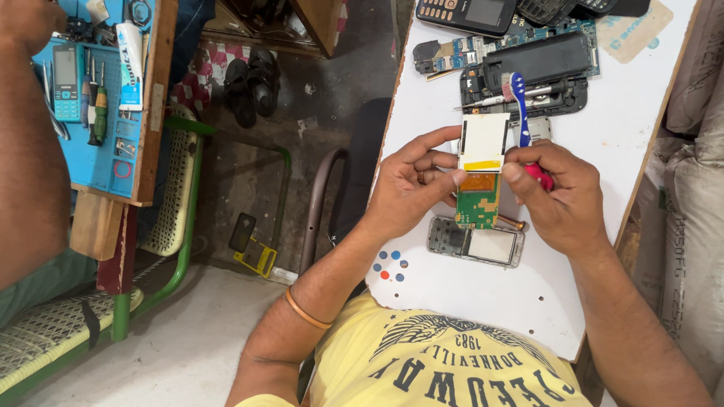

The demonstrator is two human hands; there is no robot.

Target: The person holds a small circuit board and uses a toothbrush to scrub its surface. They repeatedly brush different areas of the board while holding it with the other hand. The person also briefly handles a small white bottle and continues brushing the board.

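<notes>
- Gripping the green circuit board [477,200], left hand [411,188] pinches its edge.
- Right hand [562,197] closes around a toothbrush [519,105], apparently; bristles at 12 o'clock.
- Phone frame [475,243] lies at 6 o'clock.

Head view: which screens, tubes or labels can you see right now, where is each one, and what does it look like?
Display panel: held between left hand and right hand, white rectangle, yellow strip, joined to a green circuit board.
Clear front cover: on the white table below the hands, pale window.
Keypad phone: table's far edge, dark screen.
Blue phone: blue mat, left, grey screen.
Tube: beside it, white and blue.
</notes>
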